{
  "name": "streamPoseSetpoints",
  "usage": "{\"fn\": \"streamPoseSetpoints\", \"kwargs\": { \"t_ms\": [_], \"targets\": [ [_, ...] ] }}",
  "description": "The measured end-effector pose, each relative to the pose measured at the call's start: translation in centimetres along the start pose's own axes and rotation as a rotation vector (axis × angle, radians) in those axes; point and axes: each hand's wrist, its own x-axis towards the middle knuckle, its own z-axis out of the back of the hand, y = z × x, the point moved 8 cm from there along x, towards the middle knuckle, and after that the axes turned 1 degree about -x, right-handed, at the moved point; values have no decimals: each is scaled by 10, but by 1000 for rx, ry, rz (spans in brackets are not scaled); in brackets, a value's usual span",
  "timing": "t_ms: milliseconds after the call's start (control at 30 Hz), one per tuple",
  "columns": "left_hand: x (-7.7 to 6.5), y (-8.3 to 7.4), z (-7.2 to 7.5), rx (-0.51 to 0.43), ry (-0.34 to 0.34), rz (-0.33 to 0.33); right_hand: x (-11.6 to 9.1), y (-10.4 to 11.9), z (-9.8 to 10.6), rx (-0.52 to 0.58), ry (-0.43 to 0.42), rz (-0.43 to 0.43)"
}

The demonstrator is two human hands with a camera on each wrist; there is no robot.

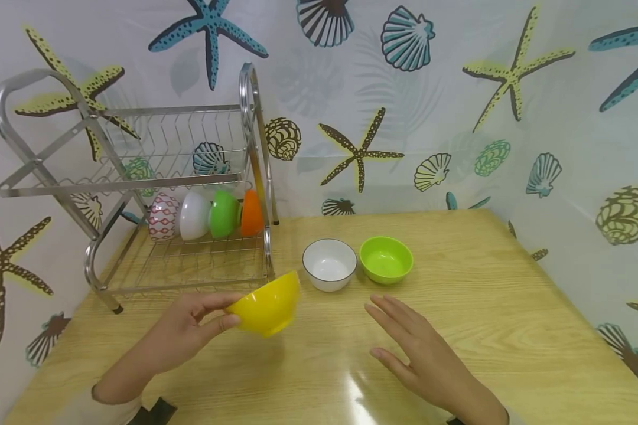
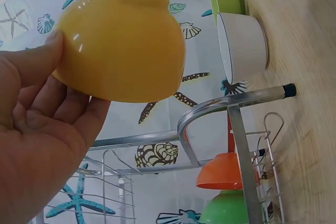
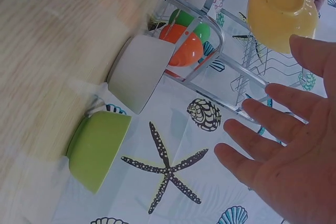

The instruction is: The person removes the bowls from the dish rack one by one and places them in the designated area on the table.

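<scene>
A yellow bowl is held tilted above the table by my left hand, which pinches its rim between thumb and fingers. In the left wrist view the same yellow bowl shows its outer side and foot. My right hand hovers over the table with fingers spread and nothing in it. Ahead of the hands, a white bowl with a dark rim stands upright on the table, close beside a light green bowl.
At the left stands a two-tier metal dish rack. On its lower tier, a red-patterned bowl, a white one, a green bowl and an orange bowl sit on edge in a row. Patterned sheeting covers the walls behind the wooden table.
</scene>
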Motion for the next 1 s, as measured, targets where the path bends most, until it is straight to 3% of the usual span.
{"fn": "streamPoseSetpoints", "kwargs": {
  "t_ms": [133, 200, 300, 400, 767, 1000],
  "targets": [
    [-2, -19, -12, 155, 45, -193, 0, 2, 0, 9, 0, 9],
    [-4, -27, -19, 180, 79, -288, 0, 4, -1, 19, 2, 16],
    [-7, -35, -29, 202, 131, -366, 0, 7, -1, 38, 3, 34],
    [-8, -41, -37, 224, 165, -397, 0, 11, 0, 61, -4, 62],
    [-11, -58, -64, 344, 197, -519, 2, 37, 6, 126, -25, 220],
    [-10, -66, -76, 412, 270, -465, 2, 52, 9, 104, -45, 317]
  ]
}}
